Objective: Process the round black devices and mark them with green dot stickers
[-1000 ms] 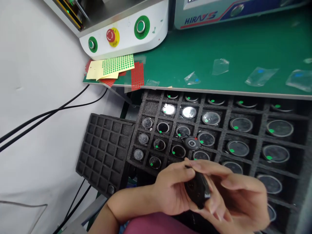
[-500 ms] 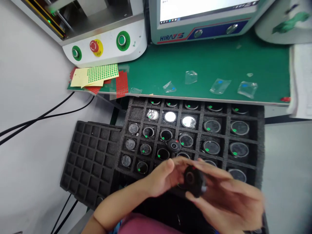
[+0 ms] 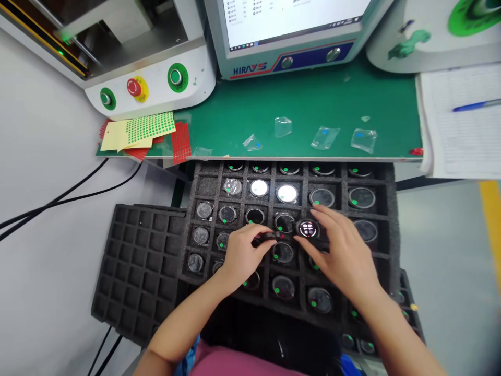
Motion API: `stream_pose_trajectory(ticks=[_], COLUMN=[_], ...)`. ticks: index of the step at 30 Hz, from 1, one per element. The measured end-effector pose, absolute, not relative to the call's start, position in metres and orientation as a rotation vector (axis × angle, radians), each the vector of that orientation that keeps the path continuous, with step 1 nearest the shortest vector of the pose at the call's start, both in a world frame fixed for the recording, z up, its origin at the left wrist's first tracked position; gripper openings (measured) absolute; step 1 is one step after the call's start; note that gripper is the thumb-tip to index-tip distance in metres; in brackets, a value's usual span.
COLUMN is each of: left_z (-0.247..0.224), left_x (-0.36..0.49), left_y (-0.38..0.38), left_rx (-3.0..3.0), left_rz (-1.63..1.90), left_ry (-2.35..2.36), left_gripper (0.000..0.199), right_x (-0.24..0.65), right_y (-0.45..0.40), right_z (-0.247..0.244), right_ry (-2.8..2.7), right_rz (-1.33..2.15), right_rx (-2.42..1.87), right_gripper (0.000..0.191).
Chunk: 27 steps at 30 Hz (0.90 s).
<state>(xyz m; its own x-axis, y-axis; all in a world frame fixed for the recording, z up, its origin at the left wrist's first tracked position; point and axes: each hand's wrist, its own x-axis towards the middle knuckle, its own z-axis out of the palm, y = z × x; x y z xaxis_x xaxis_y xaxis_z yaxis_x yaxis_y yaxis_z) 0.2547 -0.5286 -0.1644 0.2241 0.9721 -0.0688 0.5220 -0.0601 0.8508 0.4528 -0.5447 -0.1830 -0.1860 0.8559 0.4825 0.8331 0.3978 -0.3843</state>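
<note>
A round watch (image 3: 308, 228) with a lit face showing digits is held by its edge between the thumb and fingers of my right hand (image 3: 340, 250). Just left of it, my left hand (image 3: 245, 250) pinches a second dark round watch (image 3: 273, 236), turned nearly edge-on, with a small red spot at its right end. Both watches are over a black foam tray (image 3: 391, 209), whose square compartments hold round watch faces, many with green dot stickers. Parts of the tray are hidden by my hands.
A second foam tray (image 3: 133, 261) lies at the left. Behind is a green bench (image 3: 235, 115) with clear film pieces, sticker sheets (image 3: 151, 128) and papers (image 3: 457, 125). A monitor (image 3: 289, 31) and a machine with a red stop button (image 3: 133, 87) stand there.
My hands have moved apart and up over the tray. My left hand has taken hold of the watch that lay on the tray; the one in my right hand now shows a lit face.
</note>
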Motion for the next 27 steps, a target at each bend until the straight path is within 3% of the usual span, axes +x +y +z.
stream_pose_trajectory(ticks=[5,7,11,20,24,27], left_z=[-0.126,-0.112,-0.101,-0.093,-0.090,-0.092], left_x=[0.251,0.250,0.247,0.243,0.241,0.241], left_y=[-0.538,-0.541,-0.545,-0.554,-0.551,-0.548], left_rx=[1.596,1.677,1.768,1.867,1.236,0.565], left_rz=[0.866,0.912,0.977,1.024,0.950,0.815], left_ry=[1.254,1.206,1.167,1.113,1.031,0.749], left_gripper=[0.014,0.014,0.011,0.011,0.017,0.029], right_x=[0.424,0.415,0.406,0.395,0.391,0.388], right_y=[-0.563,-0.566,-0.564,-0.570,-0.571,-0.569], right_z=[-0.155,-0.142,-0.130,-0.134,-0.126,-0.117], right_ry=[-1.411,-1.349,-1.267,-1.150,-1.214,-1.268], right_rz=[0.931,1.089,1.163,1.219,1.134,1.054], right_rx=[-1.105,-0.947,-0.849,-0.723,-0.750,-0.685], right_gripper=[0.039,0.040,0.046,0.038,0.039,0.061])
